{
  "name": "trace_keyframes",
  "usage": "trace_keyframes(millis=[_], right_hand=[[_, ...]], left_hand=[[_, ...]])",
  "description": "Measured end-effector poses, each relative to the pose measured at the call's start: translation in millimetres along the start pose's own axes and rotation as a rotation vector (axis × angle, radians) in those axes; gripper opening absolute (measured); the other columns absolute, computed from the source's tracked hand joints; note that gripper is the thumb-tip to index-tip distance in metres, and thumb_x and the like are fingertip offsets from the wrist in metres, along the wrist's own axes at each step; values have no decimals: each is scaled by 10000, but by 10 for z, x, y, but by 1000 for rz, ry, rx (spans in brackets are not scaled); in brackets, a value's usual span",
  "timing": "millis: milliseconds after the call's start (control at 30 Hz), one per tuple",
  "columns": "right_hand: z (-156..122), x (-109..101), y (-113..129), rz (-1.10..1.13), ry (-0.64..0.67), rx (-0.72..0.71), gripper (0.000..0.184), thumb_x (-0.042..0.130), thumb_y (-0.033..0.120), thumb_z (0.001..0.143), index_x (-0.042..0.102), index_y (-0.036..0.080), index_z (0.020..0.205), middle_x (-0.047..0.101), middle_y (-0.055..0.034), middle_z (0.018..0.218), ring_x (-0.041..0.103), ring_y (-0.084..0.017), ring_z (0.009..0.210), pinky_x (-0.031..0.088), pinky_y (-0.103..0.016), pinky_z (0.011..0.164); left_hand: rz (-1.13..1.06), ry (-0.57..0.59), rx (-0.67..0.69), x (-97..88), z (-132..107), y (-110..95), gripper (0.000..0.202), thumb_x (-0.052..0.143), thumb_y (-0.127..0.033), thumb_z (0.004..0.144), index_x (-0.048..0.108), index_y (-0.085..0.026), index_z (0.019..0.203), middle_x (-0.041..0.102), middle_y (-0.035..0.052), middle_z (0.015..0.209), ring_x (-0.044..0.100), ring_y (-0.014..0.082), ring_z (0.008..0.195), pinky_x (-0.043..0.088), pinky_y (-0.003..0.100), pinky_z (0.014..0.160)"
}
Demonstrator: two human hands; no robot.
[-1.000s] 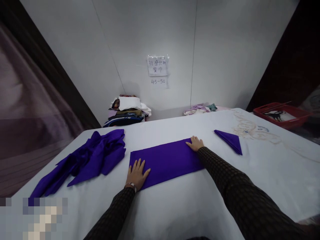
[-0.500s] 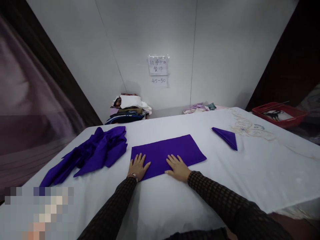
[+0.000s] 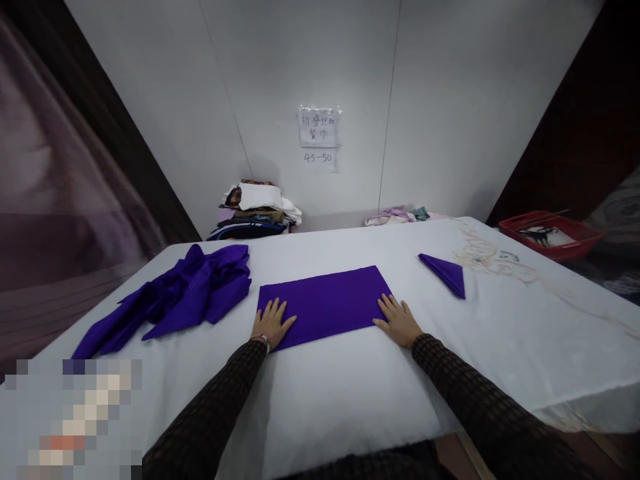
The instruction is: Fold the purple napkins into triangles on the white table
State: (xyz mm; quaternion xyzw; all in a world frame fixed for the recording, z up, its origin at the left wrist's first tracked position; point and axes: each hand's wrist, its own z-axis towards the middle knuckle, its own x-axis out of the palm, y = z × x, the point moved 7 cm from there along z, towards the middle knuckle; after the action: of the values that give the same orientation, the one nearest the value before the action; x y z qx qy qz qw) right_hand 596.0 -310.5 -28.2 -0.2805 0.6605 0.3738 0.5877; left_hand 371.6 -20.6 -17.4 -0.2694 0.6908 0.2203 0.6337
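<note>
A purple cloth napkin, folded into a long rectangle, lies flat on the white tablecloth in front of me. My left hand rests on its near left corner, fingers spread and palm down. On the near right corner lies my right hand, also flat with the fingers apart. To the right is another purple napkin folded into a narrow triangle. A loose heap of crumpled purple cloths lies left of the flat napkin.
Stacked folded clothes stand beyond the far edge by the wall, with a smaller fabric pile farther right. A red basket holding black-handled items sits at the right. Paper signs hang on the wall. A blurred patch covers the lower left.
My right hand has slid to the right along the napkin, from near its middle to its right corner. My left hand stays on the left corner. The view has shifted slightly.
</note>
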Motion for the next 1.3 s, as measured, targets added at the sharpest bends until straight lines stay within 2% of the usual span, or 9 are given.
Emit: trace_keyframes(millis=[100, 167, 333, 467, 600, 700, 867, 1167, 1300], right_hand=[[2, -4, 18, -5, -5, 0, 762, 216, 648, 884, 263, 156, 1464, 183, -91, 1536, 110, -265, 1414, 94, -502, 1115], [0, -4, 18, -7, -10, -3, 754, 216, 642, 887, 264, 159, 1464, 186, -89, 1536, 110, -264, 1414, 94, -500, 1115], [2, 17, -2, -19, -15, 2, 732, 230, 621, 893, 264, 163, 1464, 197, -95, 1533, 109, -264, 1414, 97, -509, 1112], [-3, 42, -1, -55, -30, -10, 720, 225, 606, 900, 286, 153, 1456, 205, -101, 1529, 123, -262, 1413, 112, -505, 1110], [-7, 89, -20, -75, -48, -19, 715, 231, 598, 900, 297, 148, 1451, 226, -110, 1522, 137, -269, 1409, 127, -517, 1105], [-1, 128, -53, -85, -69, -21, 715, 230, 597, 895, 298, 153, 1451, 237, -102, 1520, 141, -267, 1409, 136, -524, 1103], [3, 166, -99, -91, -92, -23, 708, 218, 591, 891, 301, 165, 1451, 246, -94, 1519, 144, -267, 1409, 149, -533, 1100], [-5, 193, -126, -103, -107, -30, 713, 246, 581, 881, 315, 148, 1443, 255, -92, 1516, 148, -268, 1408, 160, -516, 1106], [-2, 201, -135, -110, -101, -23, 705, 235, 578, 886, 316, 154, 1443, 247, -77, 1520, 140, -259, 1410, 168, -515, 1104]], left_hand=[[-37, 3, -39, -77, -4, -33, 697, 290, -579, 886, 264, -182, 1458, 124, 103, 1548, 126, 283, 1419, 164, 514, 1111], [-61, -14, -36, -164, -25, -194, 707, 278, -602, 880, 272, -192, 1456, 133, 102, 1547, 129, 293, 1418, 153, 539, 1106], [-161, -34, 182, -299, -62, -1204, 734, 238, -661, 863, 277, -229, 1454, 142, 71, 1550, 106, 277, 1423, 91, 529, 1123], [-253, -54, 251, -237, -12, -1986, 784, 204, -697, 839, 280, -217, 1454, 123, 76, 1555, 74, 282, 1426, 47, 547, 1125], [-276, -89, 235, -89, 34, -2280, 802, 195, -694, 831, 276, -198, 1457, 124, 92, 1554, 43, 284, 1428, 11, 547, 1128], [-271, -82, 178, 35, 24, -2170, 816, 201, -697, 821, 275, -193, 1458, 129, 98, 1553, 35, 285, 1429, 2, 545, 1130], [-253, -56, 62, 128, -53, -1695, 830, 186, -703, 818, 253, -187, 1465, 100, 96, 1558, 19, 307, 1426, 8, 556, 1126], [-161, -89, -237, 93, -386, -384, 847, 131, -711, 830, 254, -161, 1463, 108, 103, 1555, 44, 311, 1424, 54, 565, 1117], [-134, -98, -348, 71, -572, 67, 832, 134, -692, 842, 258, -149, 1460, 132, 101, 1550, 82, 306, 1422, 93, 573, 1113]])
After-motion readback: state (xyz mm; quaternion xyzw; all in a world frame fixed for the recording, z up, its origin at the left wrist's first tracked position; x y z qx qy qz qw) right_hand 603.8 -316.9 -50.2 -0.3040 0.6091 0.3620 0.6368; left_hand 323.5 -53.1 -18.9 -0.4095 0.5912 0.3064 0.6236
